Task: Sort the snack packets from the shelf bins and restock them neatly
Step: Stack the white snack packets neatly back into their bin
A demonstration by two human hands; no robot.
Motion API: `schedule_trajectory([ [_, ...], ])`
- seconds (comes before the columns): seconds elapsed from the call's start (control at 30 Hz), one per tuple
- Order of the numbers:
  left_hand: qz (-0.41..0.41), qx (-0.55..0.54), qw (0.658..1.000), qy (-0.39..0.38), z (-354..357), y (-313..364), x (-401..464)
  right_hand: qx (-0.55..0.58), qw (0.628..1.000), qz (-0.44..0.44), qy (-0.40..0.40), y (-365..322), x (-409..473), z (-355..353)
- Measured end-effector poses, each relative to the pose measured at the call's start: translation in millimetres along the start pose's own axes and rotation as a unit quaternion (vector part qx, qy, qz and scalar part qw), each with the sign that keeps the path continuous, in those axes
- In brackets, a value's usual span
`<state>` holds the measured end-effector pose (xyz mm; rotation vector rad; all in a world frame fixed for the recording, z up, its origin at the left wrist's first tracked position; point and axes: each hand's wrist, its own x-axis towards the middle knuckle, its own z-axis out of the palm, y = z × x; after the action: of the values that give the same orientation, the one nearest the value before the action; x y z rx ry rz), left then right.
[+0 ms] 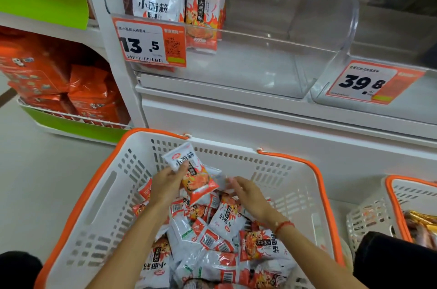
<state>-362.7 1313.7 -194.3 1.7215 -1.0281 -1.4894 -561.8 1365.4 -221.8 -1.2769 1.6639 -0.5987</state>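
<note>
A white basket with orange rim sits on the floor, holding several white-and-orange snack packets. My left hand grips one or more packets, lifted above the pile and tilted. My right hand reaches into the pile just right of them, its fingertips pinching the edge of a packet. Above, a clear shelf bin holds two of the same packets standing upright at its left end.
A price tag reading 13.5 hangs on the bin front; a second clear bin with a 39.8 tag is to the right. Another basket stands at right. Orange snack bags fill the left shelf.
</note>
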Motion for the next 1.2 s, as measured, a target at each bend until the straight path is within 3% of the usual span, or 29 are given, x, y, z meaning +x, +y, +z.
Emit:
schedule_trajectory([
  [0.03,-0.009,0.006,1.0,0.019,-7,-4,6,-0.142,0.989,-0.045,0.01,19,7,6],
  [0.1,-0.024,0.0,1.0,0.019,-18,-8,14,-0.342,0.93,-0.119,-0.059,47,18,19],
  [0.13,-0.034,-0.012,0.999,0.007,-20,-7,14,-0.404,0.898,-0.137,-0.106,56,21,24],
  [0.2,-0.054,-0.056,0.997,-0.024,-19,-5,15,-0.519,0.821,-0.207,-0.121,63,28,32],
  [0.3,-0.077,-0.1,0.99,-0.063,-15,1,15,-0.596,0.759,-0.236,-0.111,56,32,24],
  [0.33,-0.083,-0.105,0.989,-0.064,-15,3,14,-0.585,0.765,-0.237,-0.125,53,32,17],
  [0.43,-0.075,-0.07,0.992,-0.076,-14,7,12,-0.459,0.857,-0.215,-0.089,27,16,-11],
  [0.5,-0.062,-0.033,0.993,-0.092,-14,12,8,-0.285,0.946,-0.132,-0.081,4,4,-30],
  [0.57,-0.043,0.007,0.994,-0.102,-13,16,4,-0.086,0.991,-0.059,-0.085,-20,-9,-45],
  [0.7,-0.026,0.071,0.988,-0.134,1,20,-10,0.082,0.997,-0.009,-0.007,-55,-22,-50],
  [0.93,-0.041,-0.07,0.979,-0.186,38,34,-38,0.215,0.966,0.011,0.146,-68,-36,-30],
  [1.2,0.114,-0.01,0.976,-0.188,25,63,-54,0.059,0.973,-0.114,0.194,-98,-33,-45],
])
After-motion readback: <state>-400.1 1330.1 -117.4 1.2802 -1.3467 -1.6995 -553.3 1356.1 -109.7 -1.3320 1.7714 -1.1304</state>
